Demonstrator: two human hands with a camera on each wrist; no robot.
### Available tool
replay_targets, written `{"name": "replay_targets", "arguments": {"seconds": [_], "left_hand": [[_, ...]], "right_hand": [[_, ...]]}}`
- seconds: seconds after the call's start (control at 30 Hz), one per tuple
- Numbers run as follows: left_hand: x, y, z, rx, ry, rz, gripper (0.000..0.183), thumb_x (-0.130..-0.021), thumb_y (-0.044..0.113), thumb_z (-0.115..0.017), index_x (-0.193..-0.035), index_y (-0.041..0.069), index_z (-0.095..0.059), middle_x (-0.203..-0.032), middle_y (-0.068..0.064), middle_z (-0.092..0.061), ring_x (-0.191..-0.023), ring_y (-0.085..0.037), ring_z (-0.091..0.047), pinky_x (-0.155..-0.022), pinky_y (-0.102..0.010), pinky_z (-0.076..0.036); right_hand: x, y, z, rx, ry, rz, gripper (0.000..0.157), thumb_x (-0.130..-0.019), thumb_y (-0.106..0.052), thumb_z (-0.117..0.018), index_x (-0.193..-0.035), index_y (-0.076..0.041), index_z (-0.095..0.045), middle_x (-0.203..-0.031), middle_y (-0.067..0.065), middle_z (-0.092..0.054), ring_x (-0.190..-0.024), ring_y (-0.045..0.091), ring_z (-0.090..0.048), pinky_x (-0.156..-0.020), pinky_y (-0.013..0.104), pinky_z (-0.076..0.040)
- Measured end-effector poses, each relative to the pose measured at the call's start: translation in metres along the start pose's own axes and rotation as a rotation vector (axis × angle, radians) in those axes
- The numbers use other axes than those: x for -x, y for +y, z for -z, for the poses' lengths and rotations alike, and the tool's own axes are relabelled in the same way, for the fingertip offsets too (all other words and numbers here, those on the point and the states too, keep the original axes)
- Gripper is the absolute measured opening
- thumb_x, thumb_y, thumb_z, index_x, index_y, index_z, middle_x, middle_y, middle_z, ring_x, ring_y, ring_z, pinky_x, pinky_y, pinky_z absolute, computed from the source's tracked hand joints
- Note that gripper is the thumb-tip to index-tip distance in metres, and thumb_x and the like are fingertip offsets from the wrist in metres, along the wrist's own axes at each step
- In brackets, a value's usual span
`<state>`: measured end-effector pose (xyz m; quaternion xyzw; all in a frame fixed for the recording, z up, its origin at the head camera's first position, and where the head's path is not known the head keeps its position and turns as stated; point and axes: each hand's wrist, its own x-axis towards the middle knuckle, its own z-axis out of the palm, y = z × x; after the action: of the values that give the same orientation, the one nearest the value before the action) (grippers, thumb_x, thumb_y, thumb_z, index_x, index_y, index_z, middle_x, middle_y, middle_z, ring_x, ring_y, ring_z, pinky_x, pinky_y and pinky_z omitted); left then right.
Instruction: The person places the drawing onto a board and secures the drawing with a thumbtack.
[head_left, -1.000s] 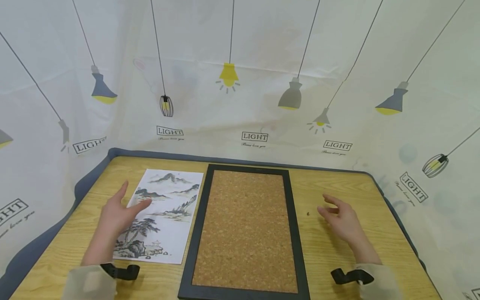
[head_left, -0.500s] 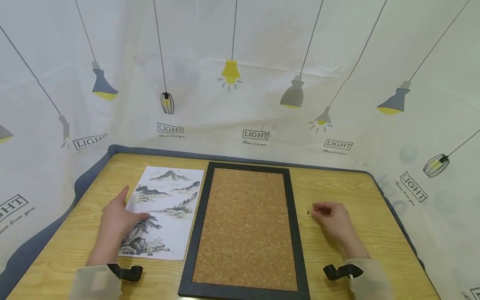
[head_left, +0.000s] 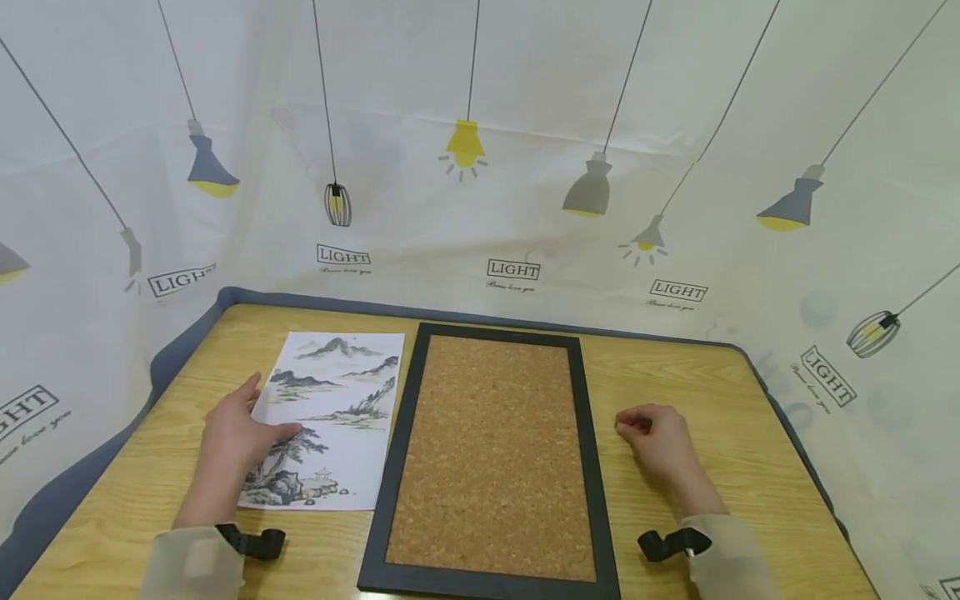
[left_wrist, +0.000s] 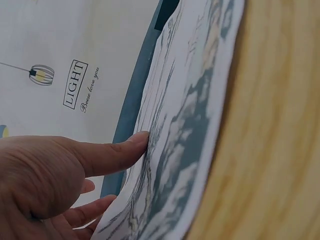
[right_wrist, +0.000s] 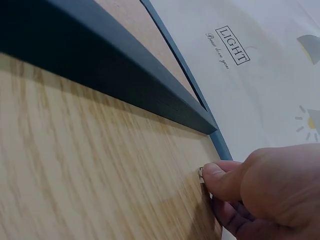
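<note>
My left hand (head_left: 236,437) holds the left side of a white paper sheet (head_left: 352,450) printed with an ink landscape of mountains and a pine tree. In the left wrist view the thumb (left_wrist: 117,154) lies on the printed face, with other fingers partly hidden behind the sheet's edge. To the sheet's right lies a cork board (head_left: 487,458) in a black frame (head_left: 588,450). On the board's other side, my right hand (head_left: 663,442) pinches a small shiny tack (right_wrist: 201,174) between thumb and finger, close to the tabletop; most of the tack is covered.
Everything lies on a wood-grain table (head_left: 720,400) with a blue-grey border (head_left: 360,308) at its back edge. Behind stands a white sheet wall (head_left: 405,167) printed with hanging lamps. A black wrist mount (head_left: 255,543) sits on each forearm.
My right hand has come down and left, and its fingers have closed on the tack. The left hand has lowered onto the sheet, which has shifted and turned slightly.
</note>
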<state>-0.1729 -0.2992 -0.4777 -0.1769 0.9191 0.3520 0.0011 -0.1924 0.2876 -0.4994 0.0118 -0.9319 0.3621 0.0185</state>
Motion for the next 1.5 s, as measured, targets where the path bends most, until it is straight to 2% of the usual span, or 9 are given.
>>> {"name": "replay_targets", "arguments": {"seconds": [0.2,0.37,0.57,0.73,0.9,1.13,1.2,1.37,1.5], "left_hand": [[0.000,0.001,0.001,-0.003,-0.002,0.007,0.121,-0.079,0.023,-0.096,-0.167,-0.003,-0.017,-0.153,-0.041,-0.040,-0.139,-0.059,-0.038,-0.112,-0.069,-0.036],[0.000,0.000,0.001,0.013,-0.009,0.041,0.119,-0.079,0.024,-0.096,-0.165,-0.006,-0.018,-0.153,-0.042,-0.038,-0.139,-0.059,-0.039,-0.112,-0.068,-0.036],[0.000,-0.002,0.001,0.032,-0.027,0.078,0.093,-0.090,0.021,-0.087,-0.159,-0.011,-0.033,-0.152,-0.041,-0.041,-0.133,-0.056,-0.047,-0.108,-0.067,-0.042],[-0.001,-0.008,0.006,0.020,-0.030,0.029,0.066,-0.101,0.019,-0.075,-0.150,-0.015,-0.045,-0.142,-0.042,-0.050,-0.119,-0.052,-0.059,-0.095,-0.062,-0.052],[0.001,-0.008,0.018,0.050,-0.038,0.013,0.056,-0.105,0.021,-0.068,-0.148,-0.012,-0.050,-0.136,-0.041,-0.055,-0.105,-0.046,-0.066,-0.080,-0.050,-0.058],[0.006,0.004,0.032,0.092,-0.032,-0.012,0.056,-0.108,0.025,-0.064,-0.149,-0.010,-0.051,-0.139,-0.040,-0.055,-0.115,-0.046,-0.064,-0.085,-0.049,-0.057],[0.007,0.007,0.036,0.111,-0.030,-0.018,0.057,-0.108,0.026,-0.064,-0.150,-0.010,-0.051,-0.140,-0.039,-0.056,-0.115,-0.045,-0.065,-0.083,-0.045,-0.058],[0.010,0.015,0.044,0.187,-0.024,-0.034,0.058,-0.108,0.028,-0.064,-0.150,-0.010,-0.051,-0.136,-0.036,-0.061,-0.097,-0.030,-0.071,-0.067,-0.029,-0.058],[0.012,0.020,0.048,0.265,-0.025,-0.038,0.060,-0.109,0.028,-0.063,-0.152,-0.010,-0.048,-0.136,-0.035,-0.061,-0.086,-0.014,-0.070,-0.064,-0.027,-0.059]], "right_hand": [[0.000,-0.001,-0.002,0.002,-0.006,-0.005,0.010,-0.099,0.002,-0.070,-0.103,0.003,-0.078,-0.093,0.010,-0.072,-0.083,0.023,-0.061,-0.072,0.037,-0.051],[-0.001,-0.003,-0.003,0.001,-0.040,0.017,0.011,-0.098,0.002,-0.072,-0.107,0.003,-0.078,-0.097,0.010,-0.074,-0.085,0.022,-0.063,-0.075,0.037,-0.053],[0.001,-0.009,-0.001,0.003,-0.106,0.053,0.012,-0.099,0.002,-0.070,-0.108,0.002,-0.078,-0.101,0.011,-0.075,-0.092,0.025,-0.067,-0.082,0.043,-0.056],[0.003,-0.011,0.002,0.019,-0.122,0.049,0.011,-0.101,0.000,-0.070,-0.107,0.000,-0.079,-0.102,0.009,-0.075,-0.095,0.026,-0.068,-0.086,0.048,-0.056],[0.002,-0.012,0.001,0.030,-0.138,0.078,0.008,-0.099,-0.002,-0.073,-0.104,-0.002,-0.080,-0.097,0.006,-0.075,-0.088,0.021,-0.066,-0.080,0.042,-0.055],[0.002,-0.012,0.000,0.039,-0.147,0.103,0.007,-0.098,0.001,-0.073,-0.096,-0.002,-0.079,-0.090,0.003,-0.074,-0.082,0.018,-0.065,-0.076,0.041,-0.055],[0.002,-0.012,0.001,0.037,-0.147,0.101,0.008,-0.098,0.001,-0.073,-0.096,-0.003,-0.079,-0.089,0.003,-0.074,-0.082,0.018,-0.065,-0.077,0.042,-0.055],[0.002,-0.011,0.005,0.017,-0.121,0.082,0.008,-0.100,-0.002,-0.072,-0.099,-0.005,-0.080,-0.093,0.002,-0.074,-0.085,0.019,-0.064,-0.079,0.042,-0.054],[0.003,-0.010,0.009,-0.002,-0.091,0.092,0.009,-0.101,-0.003,-0.070,-0.101,-0.004,-0.080,-0.093,0.003,-0.074,-0.083,0.020,-0.062,-0.076,0.040,-0.053]]}}
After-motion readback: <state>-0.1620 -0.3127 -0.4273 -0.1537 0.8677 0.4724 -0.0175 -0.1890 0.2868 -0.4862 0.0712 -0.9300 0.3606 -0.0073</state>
